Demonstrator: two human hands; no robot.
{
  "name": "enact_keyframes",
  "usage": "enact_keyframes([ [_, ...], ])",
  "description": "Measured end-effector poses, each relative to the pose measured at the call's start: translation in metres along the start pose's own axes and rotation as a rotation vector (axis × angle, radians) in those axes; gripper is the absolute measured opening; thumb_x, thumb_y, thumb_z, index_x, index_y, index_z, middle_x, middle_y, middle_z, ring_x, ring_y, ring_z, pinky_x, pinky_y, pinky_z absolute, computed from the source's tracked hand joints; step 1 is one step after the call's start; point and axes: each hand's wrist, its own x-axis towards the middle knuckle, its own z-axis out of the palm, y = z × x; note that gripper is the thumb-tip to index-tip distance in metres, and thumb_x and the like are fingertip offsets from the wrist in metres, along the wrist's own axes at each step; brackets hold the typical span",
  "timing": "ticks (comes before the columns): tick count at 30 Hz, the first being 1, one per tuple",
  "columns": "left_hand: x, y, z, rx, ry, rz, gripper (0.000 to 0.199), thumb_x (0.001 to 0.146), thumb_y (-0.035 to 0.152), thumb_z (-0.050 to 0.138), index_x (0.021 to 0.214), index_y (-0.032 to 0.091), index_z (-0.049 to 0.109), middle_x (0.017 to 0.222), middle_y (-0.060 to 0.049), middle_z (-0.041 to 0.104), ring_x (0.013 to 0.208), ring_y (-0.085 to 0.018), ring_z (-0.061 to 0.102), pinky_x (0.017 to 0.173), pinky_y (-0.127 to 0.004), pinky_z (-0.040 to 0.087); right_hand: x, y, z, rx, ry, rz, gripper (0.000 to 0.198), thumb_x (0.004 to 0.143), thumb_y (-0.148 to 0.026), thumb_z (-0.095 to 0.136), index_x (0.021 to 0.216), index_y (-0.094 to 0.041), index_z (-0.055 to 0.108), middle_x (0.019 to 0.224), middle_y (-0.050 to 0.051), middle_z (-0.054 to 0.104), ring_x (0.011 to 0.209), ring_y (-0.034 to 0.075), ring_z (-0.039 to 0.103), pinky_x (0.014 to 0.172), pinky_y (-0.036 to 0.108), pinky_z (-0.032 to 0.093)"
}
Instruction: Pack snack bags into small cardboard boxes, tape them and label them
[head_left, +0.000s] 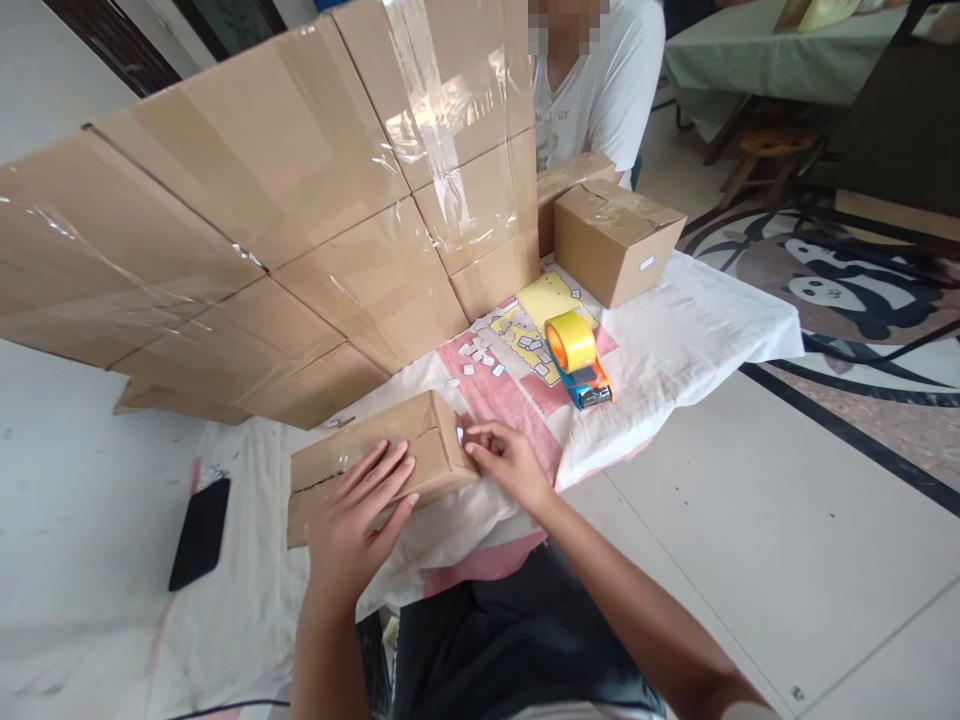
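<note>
A small brown cardboard box lies on the cloth-covered table right in front of me. My left hand rests flat on its top, fingers spread. My right hand touches the box's right end, fingertips pinched at a small white label there. Whether the fingers grip the label I cannot tell.
A tall stack of taped cardboard boxes fills the left and back. A yellow tape dispenser and loose white labels lie mid-table. Another box sits before a seated person. A black phone lies left.
</note>
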Motion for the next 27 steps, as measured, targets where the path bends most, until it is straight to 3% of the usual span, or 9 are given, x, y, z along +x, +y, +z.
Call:
enact_keyframes([
  [4, 0.001, 0.000, 0.001, -0.009, 0.012, 0.004, 0.048, 0.088, 0.019, 0.068, 0.135, 0.025, 0.059, 0.138, -0.006, 0.066, 0.135, -0.026, 0.055, 0.111, -0.044, 0.050, -0.020, 0.005, 0.018, 0.106, -0.008, 0.007, 0.034, 0.092, -0.053, 0.059, 0.115, -0.031, 0.072, 0.121, 0.007, 0.071, 0.115, 0.028, 0.063, 0.103, 0.046, 0.048],
  [7, -0.001, -0.001, 0.001, -0.021, 0.014, -0.013, 0.048, 0.088, 0.020, 0.067, 0.135, 0.026, 0.059, 0.138, -0.005, 0.066, 0.135, -0.025, 0.056, 0.109, -0.044, 0.051, -0.024, -0.001, 0.024, 0.138, 0.037, 0.014, 0.042, 0.093, -0.056, 0.058, 0.121, -0.028, 0.072, 0.131, 0.006, 0.069, 0.125, 0.027, 0.060, 0.113, 0.047, 0.042],
  [13, -0.003, -0.002, 0.003, -0.048, 0.018, -0.049, 0.046, 0.089, 0.024, 0.067, 0.134, 0.029, 0.060, 0.139, -0.003, 0.065, 0.135, -0.025, 0.056, 0.110, -0.045, 0.050, -0.029, -0.009, 0.018, 0.121, -0.006, -0.009, 0.048, 0.094, -0.055, 0.055, 0.126, -0.023, 0.072, 0.123, 0.008, 0.073, 0.114, 0.025, 0.066, 0.106, 0.042, 0.048],
  [19, -0.001, 0.000, 0.002, -0.070, -0.008, -0.120, 0.042, 0.090, 0.029, 0.065, 0.132, 0.032, 0.062, 0.139, -0.001, 0.065, 0.136, -0.023, 0.055, 0.112, -0.045, 0.049, -0.022, -0.006, 0.015, 0.155, -0.033, 0.040, 0.056, 0.093, -0.058, 0.055, 0.131, -0.018, 0.069, 0.091, 0.006, 0.076, 0.091, 0.023, 0.069, 0.089, 0.040, 0.054],
  [24, 0.000, 0.003, 0.000, -0.062, -0.017, -0.154, 0.038, 0.091, 0.031, 0.064, 0.129, 0.032, 0.064, 0.138, 0.001, 0.066, 0.135, -0.022, 0.056, 0.112, -0.044, 0.049, -0.027, -0.008, 0.015, 0.128, -0.062, 0.004, 0.054, 0.091, -0.060, 0.058, 0.126, -0.022, 0.073, 0.123, 0.009, 0.074, 0.121, 0.029, 0.064, 0.110, 0.049, 0.045],
  [27, 0.000, 0.003, 0.000, -0.056, -0.021, -0.162, 0.039, 0.091, 0.031, 0.064, 0.130, 0.033, 0.064, 0.138, 0.002, 0.066, 0.135, -0.021, 0.056, 0.111, -0.043, 0.050, -0.039, -0.007, 0.014, 0.111, -0.049, -0.041, 0.055, 0.091, -0.062, 0.058, 0.124, -0.022, 0.074, 0.132, 0.012, 0.069, 0.126, 0.030, 0.062, 0.114, 0.050, 0.042],
])
